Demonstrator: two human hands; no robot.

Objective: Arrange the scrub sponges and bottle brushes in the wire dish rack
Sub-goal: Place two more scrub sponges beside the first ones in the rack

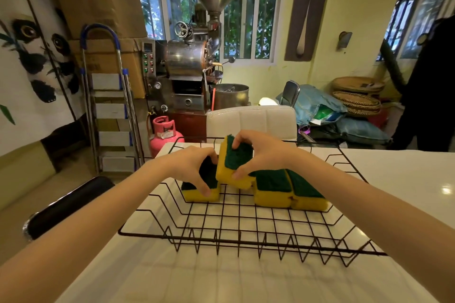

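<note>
A black wire dish rack [246,236] sits on the white table. Several yellow scrub sponges with dark green pads are inside it. My left hand [189,165] grips a flat sponge [197,194] at the rack's left. My right hand [261,150] holds a second sponge [236,162] tilted up on its edge above the rack floor, between the others. Two more sponges [290,192] lie side by side to the right, green side up. No bottle brush is in sight.
The white table [406,179] runs right and toward me. A white chair back [251,118] stands just behind the rack. A black stool [66,204] is at the left, with a step ladder [108,106] and a pink gas cylinder [165,133] beyond.
</note>
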